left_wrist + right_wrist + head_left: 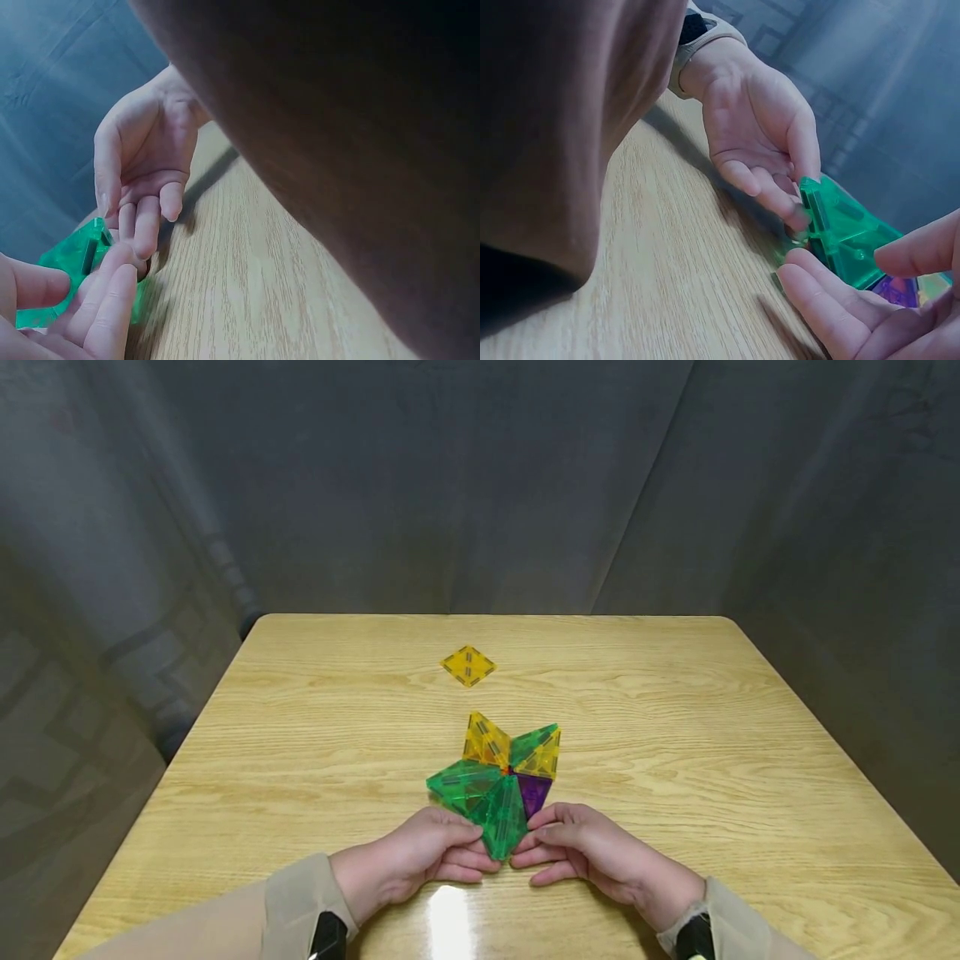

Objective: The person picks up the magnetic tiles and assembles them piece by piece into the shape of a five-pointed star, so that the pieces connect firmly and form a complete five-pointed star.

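A star-like build of translucent magnetic tiles lies in the middle near side of the table in the head view. Its points are a yellow pair point(486, 742), a green and yellow one at right, a purple tile point(534, 793) and green tiles point(504, 818) at left and front. My left hand point(420, 856) holds the front green point from its left, thumb above and fingers low beside the tip. From the other side my right hand point(592, 852) holds the same point, its index finger by the purple tile. Both wrist views show the green piece point(847, 232) between the hands.
Farther back on the wooden table point(675, 710) lies a flat diamond of yellow tiles point(468, 666). Dark grey curtains point(480, 485) stand behind the table and at both sides. Each wrist wears a black strap below a beige sleeve point(300, 902).
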{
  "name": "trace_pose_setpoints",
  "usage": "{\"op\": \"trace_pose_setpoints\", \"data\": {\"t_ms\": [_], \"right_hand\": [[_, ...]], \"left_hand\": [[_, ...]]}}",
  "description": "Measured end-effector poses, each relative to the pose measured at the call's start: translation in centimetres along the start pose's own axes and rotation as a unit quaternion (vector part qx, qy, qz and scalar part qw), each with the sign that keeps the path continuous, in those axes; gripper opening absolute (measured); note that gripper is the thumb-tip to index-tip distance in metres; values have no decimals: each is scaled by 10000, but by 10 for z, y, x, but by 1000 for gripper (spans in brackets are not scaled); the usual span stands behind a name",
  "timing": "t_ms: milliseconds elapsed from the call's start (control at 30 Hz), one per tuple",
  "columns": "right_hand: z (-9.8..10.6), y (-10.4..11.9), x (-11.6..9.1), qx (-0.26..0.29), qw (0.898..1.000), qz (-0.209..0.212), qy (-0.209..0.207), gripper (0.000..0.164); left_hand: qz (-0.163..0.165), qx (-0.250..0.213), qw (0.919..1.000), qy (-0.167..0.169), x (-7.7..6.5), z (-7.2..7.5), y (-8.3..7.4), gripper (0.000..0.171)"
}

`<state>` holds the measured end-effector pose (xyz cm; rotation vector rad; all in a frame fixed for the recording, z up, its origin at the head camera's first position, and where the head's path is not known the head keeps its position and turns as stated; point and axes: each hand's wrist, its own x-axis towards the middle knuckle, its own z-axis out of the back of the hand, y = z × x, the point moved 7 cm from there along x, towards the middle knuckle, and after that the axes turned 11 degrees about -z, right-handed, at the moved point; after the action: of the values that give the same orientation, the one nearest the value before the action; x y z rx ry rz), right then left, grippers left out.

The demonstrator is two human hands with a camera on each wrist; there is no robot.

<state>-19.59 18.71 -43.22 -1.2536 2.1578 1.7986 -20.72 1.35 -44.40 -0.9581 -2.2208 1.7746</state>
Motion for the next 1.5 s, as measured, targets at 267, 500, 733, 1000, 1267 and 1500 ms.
{"op": "trace_pose_setpoints", "data": {"t_ms": [267, 500, 733, 1000, 1267, 1500], "right_hand": [[11, 32, -6, -1988, 9654, 1085, -1290, 27], [2, 65, -8, -4596, 8376, 1817, -2326, 43], [-3, 64, -2, -5180, 8080, 1733, -2208, 45], [-6, 63, -1, -5486, 7840, 1766, -2304, 45], [-7, 61, -2, -5734, 7677, 1684, -2313, 47], [-5, 59, -2, -5812, 7643, 1552, -2322, 51]], "left_hand": [[24, -73, 10000, 58, 1, 0, 4, 23], [96, -36, 9999, 126, 1, 1, 6, 27], [9, -113, 9999, 126, 2, 0, 7, 26], [8, -300, 9995, 105, 2, -1, 4, 23], [17, -299, 9995, 114, 1, -2, 2, 24], [32, -189, 9992, 354, 0, -2, 2, 27]]}}
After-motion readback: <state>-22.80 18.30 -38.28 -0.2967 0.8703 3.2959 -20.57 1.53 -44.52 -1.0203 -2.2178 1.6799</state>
